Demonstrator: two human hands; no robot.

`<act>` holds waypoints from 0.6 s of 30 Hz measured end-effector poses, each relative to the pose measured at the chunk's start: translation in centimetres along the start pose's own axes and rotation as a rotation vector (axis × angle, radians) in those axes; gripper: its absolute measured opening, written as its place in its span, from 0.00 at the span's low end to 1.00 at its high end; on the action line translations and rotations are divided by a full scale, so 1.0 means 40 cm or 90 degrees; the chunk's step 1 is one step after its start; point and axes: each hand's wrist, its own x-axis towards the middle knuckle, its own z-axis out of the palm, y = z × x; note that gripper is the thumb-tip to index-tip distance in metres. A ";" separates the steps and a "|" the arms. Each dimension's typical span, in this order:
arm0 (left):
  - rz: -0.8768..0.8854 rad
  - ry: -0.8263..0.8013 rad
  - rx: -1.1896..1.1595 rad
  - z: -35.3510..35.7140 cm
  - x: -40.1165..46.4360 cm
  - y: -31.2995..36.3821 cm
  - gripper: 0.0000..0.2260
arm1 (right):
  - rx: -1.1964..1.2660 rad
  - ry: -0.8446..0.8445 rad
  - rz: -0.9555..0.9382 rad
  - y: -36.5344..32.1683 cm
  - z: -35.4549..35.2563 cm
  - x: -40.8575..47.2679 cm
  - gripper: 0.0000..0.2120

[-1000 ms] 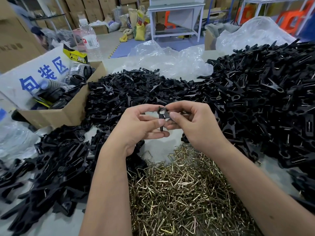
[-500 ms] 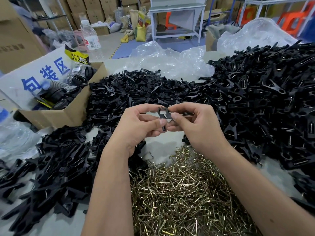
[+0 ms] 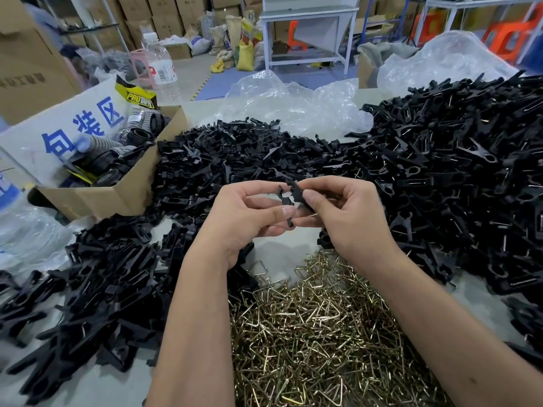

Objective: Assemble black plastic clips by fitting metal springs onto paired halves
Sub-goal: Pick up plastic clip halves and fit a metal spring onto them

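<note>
Right now both hands pinch one pair of black clip halves (image 3: 289, 196) above the bench: left hand (image 3: 246, 218) low, right hand (image 3: 346, 212) alongside, over the brass springs (image 3: 317, 333).

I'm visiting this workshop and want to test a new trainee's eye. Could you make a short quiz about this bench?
1. True or false: both the left hand and the right hand hold the black clip halves.
2. Which pile lies nearest the person? A) brass-coloured metal springs B) clear plastic bags C) cardboard box
3. Fill in: the plastic water bottle stands behind the ____.

Key: 1 true; 2 A; 3 cardboard box.
</note>
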 end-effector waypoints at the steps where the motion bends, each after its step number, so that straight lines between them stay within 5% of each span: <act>1: 0.001 0.003 -0.001 0.000 0.001 -0.001 0.16 | 0.001 0.000 0.001 -0.001 0.001 0.000 0.06; 18: 0.028 0.007 -0.007 0.002 0.003 -0.004 0.20 | -0.068 0.004 -0.024 -0.009 0.001 -0.005 0.05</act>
